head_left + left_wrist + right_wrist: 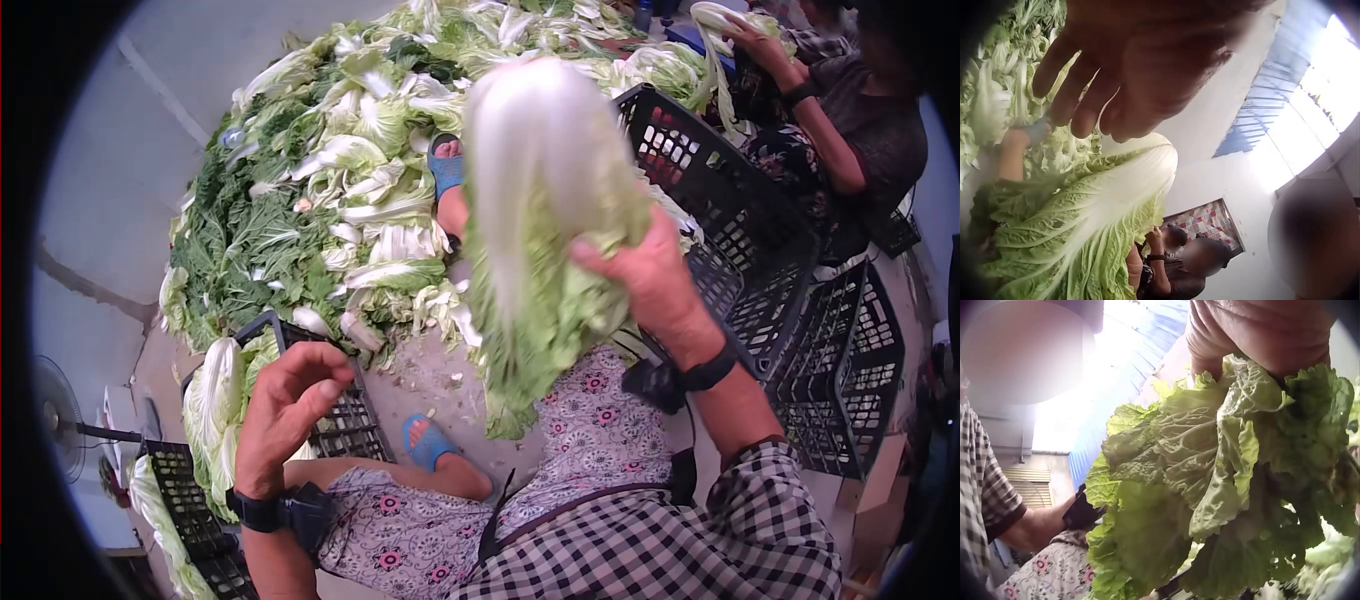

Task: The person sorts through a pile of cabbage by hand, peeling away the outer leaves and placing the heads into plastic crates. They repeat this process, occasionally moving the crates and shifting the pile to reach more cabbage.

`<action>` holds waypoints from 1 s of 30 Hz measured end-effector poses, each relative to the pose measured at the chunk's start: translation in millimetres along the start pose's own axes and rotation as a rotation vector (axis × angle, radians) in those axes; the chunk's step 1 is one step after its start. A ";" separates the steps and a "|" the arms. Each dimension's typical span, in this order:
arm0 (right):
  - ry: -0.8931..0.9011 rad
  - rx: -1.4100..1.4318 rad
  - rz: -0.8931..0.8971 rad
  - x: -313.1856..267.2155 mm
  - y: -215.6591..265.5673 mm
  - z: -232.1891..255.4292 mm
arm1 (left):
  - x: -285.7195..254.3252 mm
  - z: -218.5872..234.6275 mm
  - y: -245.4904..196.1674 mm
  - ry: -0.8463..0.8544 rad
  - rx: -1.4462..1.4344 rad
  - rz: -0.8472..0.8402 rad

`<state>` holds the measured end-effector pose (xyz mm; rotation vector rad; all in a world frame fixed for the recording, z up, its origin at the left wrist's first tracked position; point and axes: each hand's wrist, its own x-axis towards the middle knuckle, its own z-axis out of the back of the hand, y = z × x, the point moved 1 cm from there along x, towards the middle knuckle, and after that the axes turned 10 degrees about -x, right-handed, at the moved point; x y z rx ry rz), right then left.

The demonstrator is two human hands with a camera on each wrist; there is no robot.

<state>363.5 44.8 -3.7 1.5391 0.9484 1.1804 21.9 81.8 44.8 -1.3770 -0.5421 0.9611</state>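
Note:
My right hand (660, 285) grips a napa cabbage (550, 190) by its leafy end, thumb across the leaves, white base upward. In the right wrist view the fingers press into frilly green leaves (1204, 456), some dotted with small holes. The left wrist view shows the cabbage's pale base and ribbed leaf (1110, 194) close below my left hand (1129, 69). That left hand is off to the side, fingers loosely bent and holding nothing, above a black crate (345, 425) with more napa cabbages (215, 390) beside it.
A large heap of cabbage leaves (370, 170) covers the floor ahead. Black plastic crates (840, 370) stand at the right. Another person (860, 120) handles a cabbage at the upper right. A fan (60, 420) stands at the far left. My feet wear blue sandals (428, 443).

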 end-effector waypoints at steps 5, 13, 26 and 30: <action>-0.325 -0.231 0.119 11.7 25.2 104.3 | -3.0 4.3 1.1 -0.025 -0.053 -0.014; -0.497 -0.718 0.058 15.6 -1.4 203.4 | -1.8 0.7 -2.9 -0.033 -0.061 0.000; 0.022 -1.092 -0.077 45.1 -69.0 156.5 | -4.7 4.3 -1.8 -0.056 -0.043 0.026; 0.085 -0.735 -0.157 33.4 -43.0 112.5 | -15.3 10.6 -7.6 -0.116 -0.019 0.026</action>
